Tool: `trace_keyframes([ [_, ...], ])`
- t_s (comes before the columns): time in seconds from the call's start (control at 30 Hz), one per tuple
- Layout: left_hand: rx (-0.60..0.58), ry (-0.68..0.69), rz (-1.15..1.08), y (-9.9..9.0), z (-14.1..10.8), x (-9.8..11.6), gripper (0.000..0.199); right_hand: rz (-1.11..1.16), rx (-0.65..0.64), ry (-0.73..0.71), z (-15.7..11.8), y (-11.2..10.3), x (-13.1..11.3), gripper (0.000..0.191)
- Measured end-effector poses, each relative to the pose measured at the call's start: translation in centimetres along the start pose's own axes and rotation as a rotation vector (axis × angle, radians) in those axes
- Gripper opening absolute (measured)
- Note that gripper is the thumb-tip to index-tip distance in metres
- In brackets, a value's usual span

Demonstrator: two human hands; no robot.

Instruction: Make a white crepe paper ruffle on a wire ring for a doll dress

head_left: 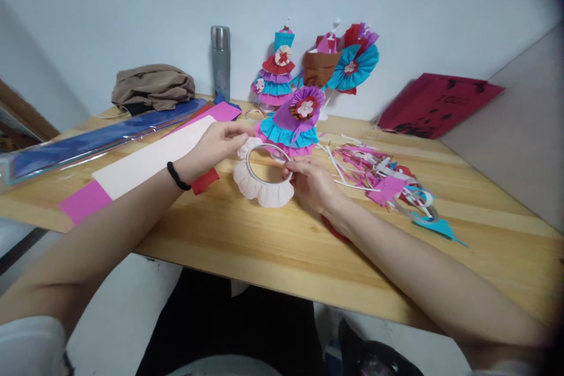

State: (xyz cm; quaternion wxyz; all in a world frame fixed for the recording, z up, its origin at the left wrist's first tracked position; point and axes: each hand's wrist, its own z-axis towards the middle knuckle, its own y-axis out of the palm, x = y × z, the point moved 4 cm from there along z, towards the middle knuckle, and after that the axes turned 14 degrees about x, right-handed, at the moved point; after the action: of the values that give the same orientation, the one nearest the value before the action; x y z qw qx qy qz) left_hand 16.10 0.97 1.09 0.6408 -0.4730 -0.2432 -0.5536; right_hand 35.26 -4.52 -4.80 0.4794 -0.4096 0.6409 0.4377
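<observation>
A ring with a ruffled white paper edge (263, 192) is held up over the wooden table (220, 247). Its ruffle runs along the left and lower sides. My left hand (218, 147) pinches it at the upper left, where the white paper starts. On the right side, my right hand (311, 181) grips the rim between thumb and fingers. Just behind the ring stands a small paper dress in purple, blue and pink (288, 126) with a flower on it.
Paper strips and scraps (388, 179) lie at the right. Long white paper (154, 158), pink paper and a blue pack (106, 138) are at the left. Behind are a brown cloth (152, 88), flask (221, 64), decorated figures (277, 73) and red bag (436, 106).
</observation>
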Motion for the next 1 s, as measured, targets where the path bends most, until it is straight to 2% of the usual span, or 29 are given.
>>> trace_keyframes([
  [0.1, -0.134, -0.200, -0.182, 0.7, 0.0, -1.3, 0.022, -0.004, -0.006, -0.043, 0.1, -0.1, 0.0, 0.012],
  [0.27, -0.164, -0.267, -0.391, 1.0, -0.3, -1.2, 0.026, -0.059, -0.011, -0.117, 0.2, -0.3, -0.2, 0.011],
  [0.37, -0.275, -0.329, -0.415, 1.2, -0.6, -0.8, 0.036, -0.128, -0.028, -0.127, 0.0, -0.1, -0.4, 0.011],
  [0.5, -0.452, -0.342, -0.414, 1.7, -1.2, -0.7, 0.037, -0.197, -0.081, -0.110, -0.7, 0.3, -0.8, 0.012],
  [0.57, -0.497, -0.344, -0.465, 1.8, -1.4, -0.8, 0.035, -0.203, -0.098, -0.095, -0.9, 0.4, -0.9, 0.012],
  [0.63, -0.516, -0.342, -0.489, 1.9, -1.4, -1.1, 0.033, -0.202, -0.096, -0.078, -1.0, 0.5, -0.9, 0.011],
  [0.83, -0.474, -0.315, -0.410, 1.1, -0.5, -1.6, 0.032, -0.191, -0.063, -0.057, -0.7, 0.3, -0.6, 0.011],
  [1.0, -0.547, -0.290, -0.279, 0.8, -0.2, -1.7, 0.030, -0.201, -0.062, -0.057, -0.7, 0.2, -0.5, 0.012],
])
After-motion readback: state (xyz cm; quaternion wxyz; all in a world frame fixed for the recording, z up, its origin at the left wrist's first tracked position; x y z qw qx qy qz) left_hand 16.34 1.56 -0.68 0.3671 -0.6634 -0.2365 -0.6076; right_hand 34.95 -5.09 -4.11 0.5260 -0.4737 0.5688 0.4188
